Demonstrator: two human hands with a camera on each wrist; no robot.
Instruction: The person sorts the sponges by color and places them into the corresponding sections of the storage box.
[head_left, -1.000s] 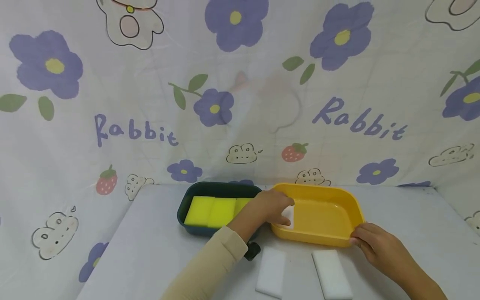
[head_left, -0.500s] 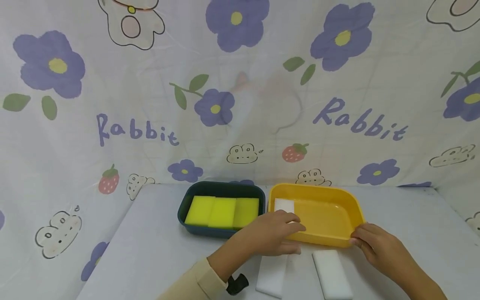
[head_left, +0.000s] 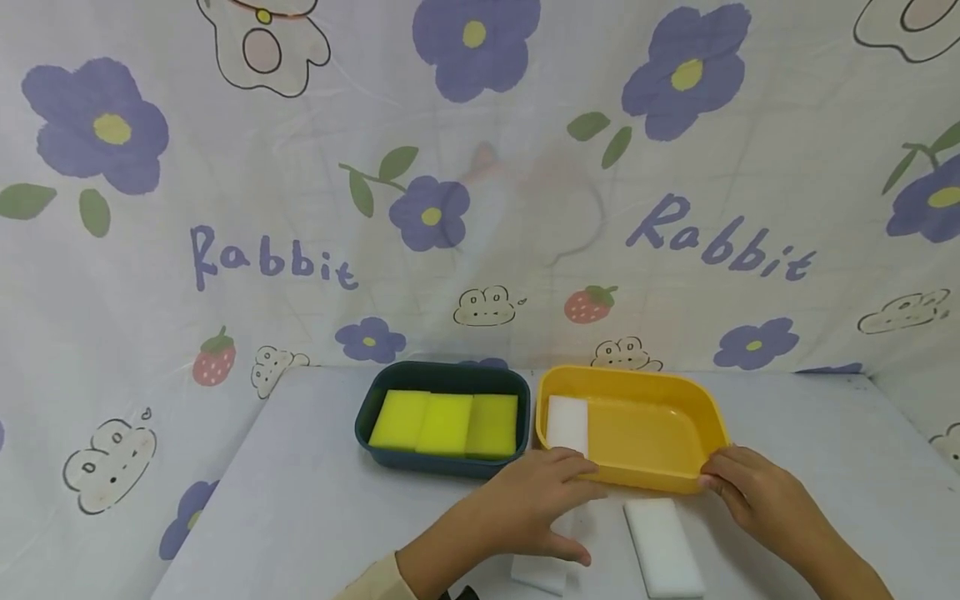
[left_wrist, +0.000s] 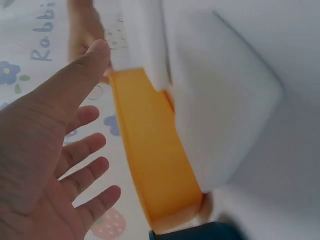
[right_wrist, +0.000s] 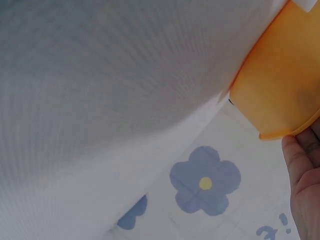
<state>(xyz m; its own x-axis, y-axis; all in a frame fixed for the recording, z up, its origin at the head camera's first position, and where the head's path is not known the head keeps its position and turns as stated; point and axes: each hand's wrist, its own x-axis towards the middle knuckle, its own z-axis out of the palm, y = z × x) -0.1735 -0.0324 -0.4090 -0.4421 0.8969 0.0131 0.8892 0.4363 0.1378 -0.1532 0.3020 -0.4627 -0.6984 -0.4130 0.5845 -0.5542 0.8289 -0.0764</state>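
In the head view my left hand (head_left: 525,504) hovers with fingers spread over a white sponge block (head_left: 540,575), covering much of it. The left wrist view shows that hand (left_wrist: 55,150) empty, fingers apart. My right hand (head_left: 761,496) pinches the near right corner of the yellow plastic tub (head_left: 645,477); in the right wrist view its fingertips are at the tub's rim (right_wrist: 285,135). Inside the tub, at its left end, lies one white sponge block (head_left: 567,421). Another white sponge block (head_left: 663,550) lies on the table in front of the tub.
A dark green tub (head_left: 442,465) stands just left of the yellow one, with three yellow sponges (head_left: 446,425) in a row inside. Behind both hangs a white cloth (head_left: 525,250) printed with flowers. The white tabletop (head_left: 300,500) extends to either side.
My left hand has left the white sponge block inside the yellow tub and come back toward me, over the left block on the table. My right hand stays on the tub's corner.
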